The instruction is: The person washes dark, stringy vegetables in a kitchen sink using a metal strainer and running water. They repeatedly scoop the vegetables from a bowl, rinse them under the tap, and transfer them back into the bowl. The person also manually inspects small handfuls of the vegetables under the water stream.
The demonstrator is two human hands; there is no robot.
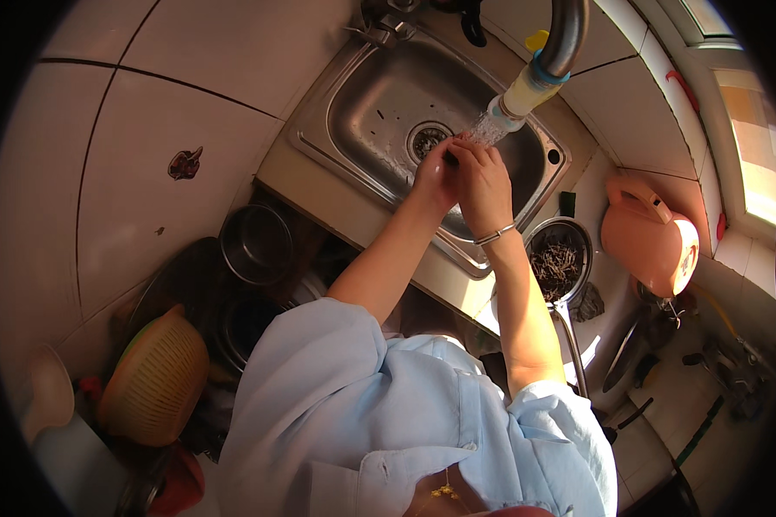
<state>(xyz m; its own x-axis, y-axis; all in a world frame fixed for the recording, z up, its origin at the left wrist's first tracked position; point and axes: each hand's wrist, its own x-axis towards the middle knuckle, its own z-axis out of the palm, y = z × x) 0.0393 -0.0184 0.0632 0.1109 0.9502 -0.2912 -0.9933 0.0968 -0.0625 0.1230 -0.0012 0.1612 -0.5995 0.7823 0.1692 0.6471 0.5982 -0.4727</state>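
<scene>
My left hand (pixel 436 173) and my right hand (pixel 486 184) meet over the stainless steel sink (pixel 388 90). Fingers of both close around a small dark piece (pixel 451 159), mostly hidden, so its kind cannot be told. A metal bangle (pixel 495 234) circles my right wrist. Water (pixel 488 129) sprays onto the fingertips from a pale yellow and blue nozzle (pixel 524 97) on the curved metal faucet (pixel 569 32). Just beyond my left hand lies the drain strainer (pixel 429 139), with dark bits in it and on the basin floor.
Right of the sink, a long-handled metal strainer (pixel 585 242) holds thin dried brown strips (pixel 556 265). A pink plastic jug (pixel 646 239) stands by the window. At left are a metal pot (pixel 257 244) and a yellow plastic colander (pixel 158 381); a tiled wall (pixel 187 129) borders the sink.
</scene>
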